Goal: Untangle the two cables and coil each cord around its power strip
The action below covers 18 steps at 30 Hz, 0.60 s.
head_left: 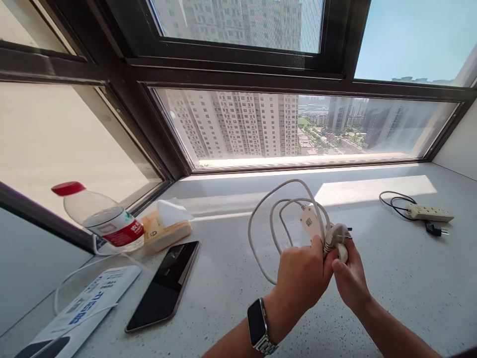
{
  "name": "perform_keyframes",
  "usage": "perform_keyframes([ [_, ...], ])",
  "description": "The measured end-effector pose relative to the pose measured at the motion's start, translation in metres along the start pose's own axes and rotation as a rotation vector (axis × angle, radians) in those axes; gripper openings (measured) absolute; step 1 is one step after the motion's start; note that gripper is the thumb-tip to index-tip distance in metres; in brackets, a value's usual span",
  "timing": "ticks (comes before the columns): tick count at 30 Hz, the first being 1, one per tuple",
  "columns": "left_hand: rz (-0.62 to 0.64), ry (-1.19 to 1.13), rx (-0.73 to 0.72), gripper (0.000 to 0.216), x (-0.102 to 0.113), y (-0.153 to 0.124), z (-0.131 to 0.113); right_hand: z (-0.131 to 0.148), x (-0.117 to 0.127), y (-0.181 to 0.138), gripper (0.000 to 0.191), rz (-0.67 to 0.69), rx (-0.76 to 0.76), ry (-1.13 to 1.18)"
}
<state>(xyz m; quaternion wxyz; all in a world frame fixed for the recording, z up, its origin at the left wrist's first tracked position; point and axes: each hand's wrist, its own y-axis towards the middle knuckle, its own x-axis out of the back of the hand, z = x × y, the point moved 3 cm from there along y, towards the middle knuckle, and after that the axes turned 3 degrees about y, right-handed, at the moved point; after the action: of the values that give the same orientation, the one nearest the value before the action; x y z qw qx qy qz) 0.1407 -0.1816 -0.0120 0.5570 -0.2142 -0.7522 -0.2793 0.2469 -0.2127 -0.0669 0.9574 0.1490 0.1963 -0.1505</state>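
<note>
While I watch through the head camera, both hands are raised together over the sill, so I list what I can check.

Left hand: my left hand (300, 278) is closed around a bundle of white cable (278, 219), fingers wrapped together on the gathered strands; I judge the grip keeps the loops from springing open.

Right hand: my right hand (348, 278) pinches the white plug (339, 237) at the bundle's end, fingertips clamped on its body, prongs pointing away to the right.

Cable position: held in the air just above the counter, its loops standing up and to the left of the hands; a small white block with a label (309, 222) sits along the cord near the plug.

Wrist: a smartwatch (257, 325) with a metal band on the left wrist.

Surface: a pale speckled stone counter (391, 278), sunlit along the window.

Left side: a clear bottle with red cap (102, 219), a tissue pack (167, 226) just beside it, a dark phone (166, 286) lying flat, a white printed box (89, 303) near the edge.

Right side: a power strip (428, 213) with dark cord, well apart from the hands.

Room: dark-framed windows (238, 74) facing high-rise towers and hazy sky.
</note>
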Motion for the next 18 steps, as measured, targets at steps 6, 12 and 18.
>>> perform_keyframes([
  [6,0.098,0.043,-0.179,0.020,-0.010,-0.004,-0.011,0.007,0.001,0.004,0.055,-0.082,-0.309,0.009],
  [12,-0.039,0.047,-0.253,0.023,-0.014,0.000,-0.005,0.009,0.009,0.014,0.044,-0.288,-0.244,0.142],
  [18,-0.454,0.016,-0.465,0.040,-0.015,-0.006,0.003,0.030,0.062,0.066,0.044,-0.474,-0.017,0.026],
])
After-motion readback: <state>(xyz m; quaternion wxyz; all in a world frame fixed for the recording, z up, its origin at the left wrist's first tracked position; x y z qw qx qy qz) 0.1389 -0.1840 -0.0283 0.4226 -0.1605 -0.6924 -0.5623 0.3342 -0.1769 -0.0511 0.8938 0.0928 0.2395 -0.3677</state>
